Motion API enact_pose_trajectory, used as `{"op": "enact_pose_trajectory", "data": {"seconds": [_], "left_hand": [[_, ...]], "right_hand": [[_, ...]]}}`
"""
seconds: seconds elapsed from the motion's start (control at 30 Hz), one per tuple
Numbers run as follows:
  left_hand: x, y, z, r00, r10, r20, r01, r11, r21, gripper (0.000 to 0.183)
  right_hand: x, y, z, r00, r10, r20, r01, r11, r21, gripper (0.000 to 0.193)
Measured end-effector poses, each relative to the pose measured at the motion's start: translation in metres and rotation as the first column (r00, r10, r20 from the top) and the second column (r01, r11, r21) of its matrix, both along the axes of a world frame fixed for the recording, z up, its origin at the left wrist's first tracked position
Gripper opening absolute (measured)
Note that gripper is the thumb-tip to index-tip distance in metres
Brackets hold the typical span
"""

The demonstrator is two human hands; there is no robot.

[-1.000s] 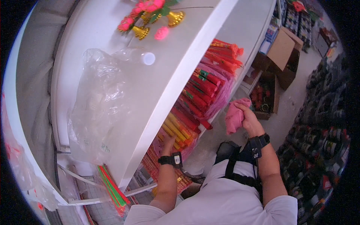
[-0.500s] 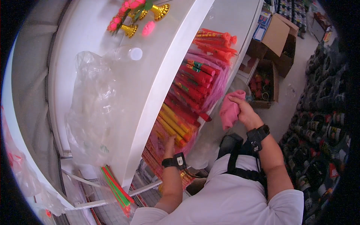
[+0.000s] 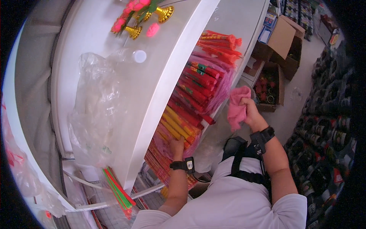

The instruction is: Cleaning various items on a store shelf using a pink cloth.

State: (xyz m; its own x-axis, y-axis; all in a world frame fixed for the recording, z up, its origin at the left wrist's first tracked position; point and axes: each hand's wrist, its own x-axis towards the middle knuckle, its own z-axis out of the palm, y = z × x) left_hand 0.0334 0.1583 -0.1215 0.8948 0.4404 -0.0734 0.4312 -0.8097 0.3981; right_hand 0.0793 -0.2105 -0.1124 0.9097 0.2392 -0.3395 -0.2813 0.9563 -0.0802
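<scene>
A crumpled pink cloth (image 3: 237, 108) hangs from my right hand (image 3: 250, 111), whose fingers are closed around it in front of the shelf. My left hand (image 3: 176, 148) reaches into the lower shelf. Its fingers curl against the near end of a bundle of yellow sticks (image 3: 176, 127) in patterned wrap; part of the fingers is hidden. Beyond the yellow ones lie several red sticks (image 3: 195, 87) in pinkish plastic film. Long thin reddish sticks (image 3: 157, 155) lie beside my left wrist.
The white upper shelf (image 3: 152, 78) holds a clear plastic bag (image 3: 95, 110), a white-capped bottle (image 3: 139, 56) and pink flowers on gold stands (image 3: 165, 14). Cardboard boxes (image 3: 280, 40) stand on the floor at the far right. Dark wrapped bottles (image 3: 322, 133) line the right side.
My left hand has shifted slightly right, its fingers now curling at the yellow sticks. The right hand has closed further around the pink cloth, bunching it and moving slightly right.
</scene>
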Motion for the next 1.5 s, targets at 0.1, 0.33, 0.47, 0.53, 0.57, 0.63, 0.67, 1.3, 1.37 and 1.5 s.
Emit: {"op": "enact_pose_trajectory", "data": {"seconds": [0.1,0.33,0.47,0.53,0.57,0.63,0.67,1.3,1.37,1.5], "left_hand": [[0.007,-0.007,-0.002,0.997,-0.061,0.036,0.066,0.989,-0.134,0.042],[-0.020,0.086,-0.039,0.968,0.226,0.109,-0.143,0.853,-0.501,0.027],[-0.023,-0.002,0.059,0.946,0.309,-0.102,-0.299,0.706,-0.642,0.020],[-0.040,0.012,0.068,0.927,0.347,-0.140,-0.332,0.590,-0.736,0.021],[-0.050,0.017,0.071,0.932,0.345,-0.109,-0.280,0.496,-0.822,0.022],[-0.063,0.015,0.077,0.938,0.344,-0.047,-0.151,0.280,-0.948,0.027],[-0.069,0.001,0.086,0.959,0.283,0.029,-0.062,0.307,-0.950,0.028],[-0.073,-0.076,0.117,0.884,-0.446,-0.138,-0.029,0.243,-0.970,0.050],[-0.068,-0.080,0.125,0.860,-0.491,-0.138,-0.006,0.261,-0.965,0.053],[-0.063,-0.078,0.126,0.855,-0.510,-0.098,0.065,0.292,-0.954,0.053]], "right_hand": [[-0.002,-0.006,-0.011,0.999,-0.035,0.021,0.035,0.999,-0.027,0.029],[0.005,0.005,-0.006,1.000,0.003,-0.006,-0.003,1.000,-0.001,0.026],[0.007,-0.005,-0.024,0.996,0.014,-0.087,-0.013,1.000,0.008,0.028],[0.007,-0.002,-0.019,0.994,0.034,-0.109,-0.033,0.999,0.005,0.029],[0.006,-0.002,-0.008,0.995,0.037,-0.092,-0.039,0.999,-0.018,0.030],[0.005,-0.001,-0.006,0.997,0.039,-0.071,-0.042,0.998,-0.054,0.031],[0.006,0.001,-0.017,0.998,0.058,-0.012,-0.058,0.998,-0.005,0.033],[-0.005,0.007,0.088,0.937,0.145,0.318,-0.026,0.937,-0.349,0.041],[-0.002,0.008,0.087,0.931,0.139,0.336,-0.010,0.934,-0.358,0.040],[0.004,0.012,0.088,0.917,0.072,0.392,0.149,0.850,-0.505,0.029]]}}
